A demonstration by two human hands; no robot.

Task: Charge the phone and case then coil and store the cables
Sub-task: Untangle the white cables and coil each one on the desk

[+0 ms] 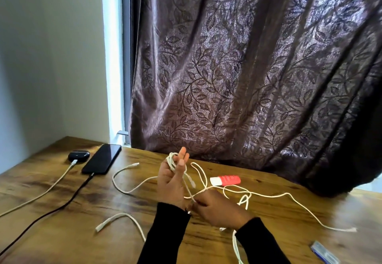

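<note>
A wooden table (pixel 62 228) is carrying a black phone (pixel 101 159) and dark earbud case (pixel 79 155), each with a cable plugged in, loose white cables (pixel 289 196), a red-and-white stick (pixel 225 180) and a blue packet (pixel 324 253).

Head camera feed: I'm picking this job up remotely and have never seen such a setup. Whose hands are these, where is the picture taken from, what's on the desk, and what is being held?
There is no robot. A person works with bare hands, and the single picture comes from a wide-angle camera on their head, looking forward and down.

The left hand is raised, with a white cable looped round its fingers. The right hand pinches the same cable lower down, feeding the coil.

On the wooden desk, far left, a dark earbud case has a white lead plugged in, and a black phone beside it has a black lead plugged in. More loose white cable sprawls to the right, and a short white piece lies near the left sleeve. A small red and white object lies near the curtain; a blurred blue item lies at the lower right.
</note>
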